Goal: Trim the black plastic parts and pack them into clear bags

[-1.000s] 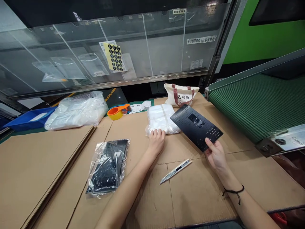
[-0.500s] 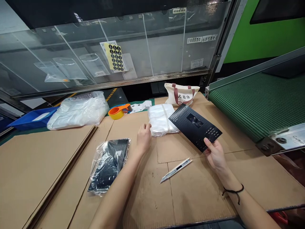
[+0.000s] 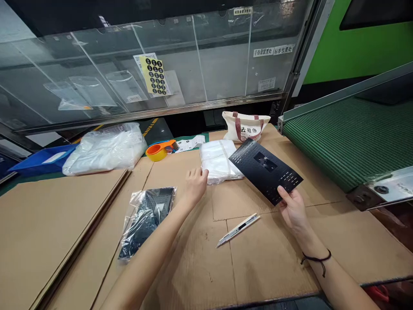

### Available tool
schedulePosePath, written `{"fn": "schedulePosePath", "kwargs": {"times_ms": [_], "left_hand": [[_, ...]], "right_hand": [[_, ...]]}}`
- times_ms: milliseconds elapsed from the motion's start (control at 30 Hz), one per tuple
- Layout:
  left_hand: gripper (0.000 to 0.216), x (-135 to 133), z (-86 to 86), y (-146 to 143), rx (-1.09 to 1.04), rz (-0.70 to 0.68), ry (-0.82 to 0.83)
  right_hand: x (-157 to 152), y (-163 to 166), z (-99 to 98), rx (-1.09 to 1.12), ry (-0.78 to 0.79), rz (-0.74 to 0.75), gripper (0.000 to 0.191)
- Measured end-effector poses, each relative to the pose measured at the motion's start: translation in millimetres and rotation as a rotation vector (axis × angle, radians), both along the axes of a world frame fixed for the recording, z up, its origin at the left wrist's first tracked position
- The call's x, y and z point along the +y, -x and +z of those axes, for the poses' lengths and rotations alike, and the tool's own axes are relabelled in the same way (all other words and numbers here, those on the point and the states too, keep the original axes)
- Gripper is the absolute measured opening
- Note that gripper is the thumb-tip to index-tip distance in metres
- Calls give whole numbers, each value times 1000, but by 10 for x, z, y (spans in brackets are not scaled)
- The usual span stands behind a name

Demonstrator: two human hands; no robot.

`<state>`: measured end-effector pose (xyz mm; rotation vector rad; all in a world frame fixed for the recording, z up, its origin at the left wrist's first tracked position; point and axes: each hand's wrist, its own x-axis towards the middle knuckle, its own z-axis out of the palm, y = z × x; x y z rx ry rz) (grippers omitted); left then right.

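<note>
My right hand (image 3: 292, 210) holds a flat black perforated panel (image 3: 254, 168) by its lower right corner, thumb on top, tilted above the cardboard. The panel has rows of slots and a dark rectangular cutout. My left hand (image 3: 195, 186) is closed, fingers curled, at the left corner of a banded stack of clear plastic bags (image 3: 219, 161). Its fingertips are partly hidden, so I cannot tell whether a bag is pinched in them. Left of that forearm lies a similar black panel in a clear bag (image 3: 146, 221). A white utility knife (image 3: 238, 230) rests between my arms.
Cardboard sheets (image 3: 64, 206) cover the table. Along the back are a blue tray (image 3: 35, 162), a bulky plastic bundle (image 3: 106, 148), an orange tape dispenser (image 3: 158, 150) and a cloth bag (image 3: 247, 126). A green conveyor belt (image 3: 348, 137) slopes along the right.
My left hand has shifted slightly right along the edge of the bag stack, and its finger pose differs a little. My right hand and the panel have barely moved.
</note>
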<state>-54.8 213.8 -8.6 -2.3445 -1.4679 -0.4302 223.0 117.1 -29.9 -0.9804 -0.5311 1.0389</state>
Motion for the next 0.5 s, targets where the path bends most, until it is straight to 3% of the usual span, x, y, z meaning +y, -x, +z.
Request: {"fn": "schedulePosePath", "kwargs": {"times_ms": [167,500], "left_hand": [[33,2,-114,55,-93,-35,-8],[21,-285,-137,110,-219,-291,99]], "right_hand": [[-8,-8,6,-7,2,-7,45],[-129,-43,93,-76,-1,-11,49]]}}
